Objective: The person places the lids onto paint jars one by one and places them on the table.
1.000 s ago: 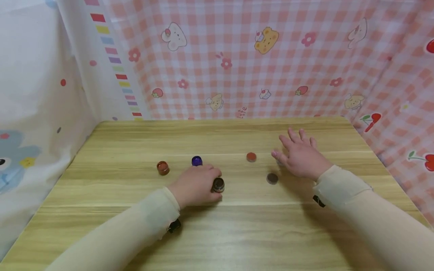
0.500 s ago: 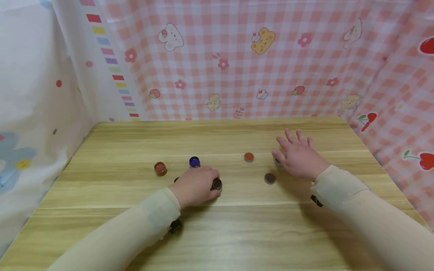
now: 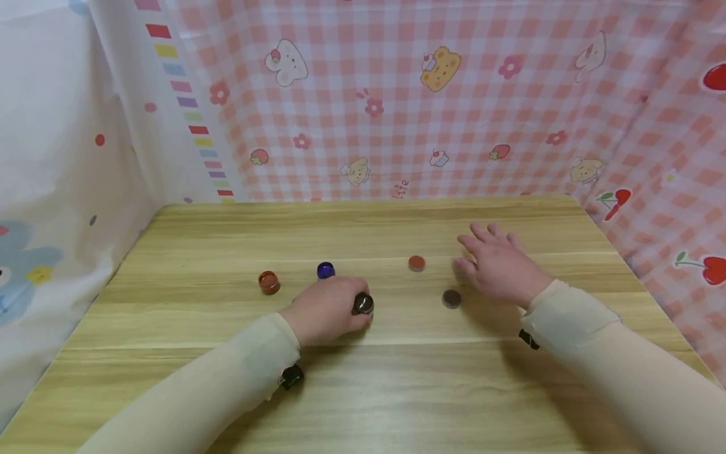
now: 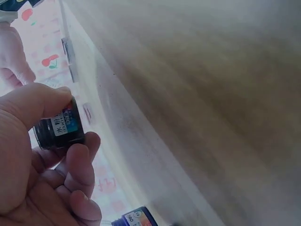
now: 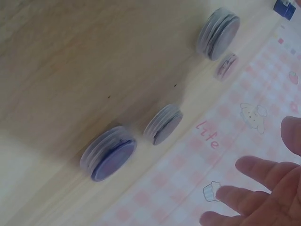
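Observation:
My left hand (image 3: 329,310) pinches a small dark paint jar (image 3: 363,304) between thumb and fingers. In the left wrist view the jar (image 4: 60,125) lies tilted in the grip, its printed label showing. Beyond that hand stand a blue paint jar (image 3: 326,270) and an orange-red paint jar (image 3: 269,282), both uncapped. My right hand (image 3: 503,271) hovers with fingers spread and holds nothing. Near it lie a dark lid (image 3: 451,299) and an orange-red lid (image 3: 416,263). The right wrist view also shows a blue lid (image 5: 113,160) and a greyish lid (image 5: 167,126), which the right hand hides from the head view.
A light wood-grain table (image 3: 363,391) carries everything. Pink checked cloth (image 3: 386,126) hangs along its back and right side, with white printed cloth (image 3: 51,126) at the left. Something dark (image 3: 293,301) peeks out behind the left hand, mostly hidden.
The dark jar in my left hand has risen slightly and tilted. My right hand has shifted a little towards me and now covers the lid that showed beside its thumb.

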Demonstrator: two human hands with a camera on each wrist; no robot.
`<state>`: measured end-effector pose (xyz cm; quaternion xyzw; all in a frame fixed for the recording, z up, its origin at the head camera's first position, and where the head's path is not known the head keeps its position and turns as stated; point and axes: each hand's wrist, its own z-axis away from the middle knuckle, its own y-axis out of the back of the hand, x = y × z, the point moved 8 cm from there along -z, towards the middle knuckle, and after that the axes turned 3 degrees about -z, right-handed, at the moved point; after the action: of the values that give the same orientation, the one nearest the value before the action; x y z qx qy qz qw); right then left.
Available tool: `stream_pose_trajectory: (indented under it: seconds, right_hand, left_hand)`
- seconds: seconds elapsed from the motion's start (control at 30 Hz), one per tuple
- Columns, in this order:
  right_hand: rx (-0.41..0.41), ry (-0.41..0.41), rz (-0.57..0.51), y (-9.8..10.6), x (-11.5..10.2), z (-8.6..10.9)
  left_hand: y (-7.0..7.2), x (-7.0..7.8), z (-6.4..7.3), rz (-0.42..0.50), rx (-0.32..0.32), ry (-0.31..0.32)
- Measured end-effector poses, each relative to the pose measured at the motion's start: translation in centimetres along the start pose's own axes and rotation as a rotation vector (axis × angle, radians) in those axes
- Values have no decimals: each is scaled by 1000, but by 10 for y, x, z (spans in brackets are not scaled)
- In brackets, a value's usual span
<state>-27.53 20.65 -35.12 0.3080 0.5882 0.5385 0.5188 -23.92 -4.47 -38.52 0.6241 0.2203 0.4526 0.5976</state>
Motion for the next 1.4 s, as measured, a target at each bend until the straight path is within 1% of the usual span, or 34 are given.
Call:
stream_pose_trajectory:
  seconds: [0.17, 0.23, 0.3, 0.43, 0.5, 0.53, 0.67, 0.9, 1.27, 1.4]
  right_hand:
    - [37, 81, 1, 0, -14, 2]
    - [28, 103, -16, -2, -19, 1]
    - [-22, 105, -27, -6, -22, 0]
    - [-165, 94, -26, -21, -26, 1]
    - [-202, 103, -14, -27, -27, 2]
    - [-205, 108, -8, -29, -27, 2]
    - [-192, 141, 22, -34, -27, 1]
    - [-162, 199, 41, -38, -30, -2]
    - [-158, 232, 56, -40, -33, -4]
    - [-116, 234, 33, -36, -37, -5]
  left_hand:
    - [2, 1, 0, 24, -2, 1]
    - [3, 0, 0, 28, -1, 6]
    - [3, 0, 0, 31, 0, 10]
    - [4, -1, 1, 41, 2, 14]
    - [4, 0, 2, 44, 1, 17]
    - [4, 0, 2, 44, 0, 16]
    - [4, 2, 3, 44, -4, 16]
    - [4, 2, 3, 39, -2, 13]
    - [3, 1, 2, 31, 6, 7]
    - [3, 1, 1, 33, 7, 8]
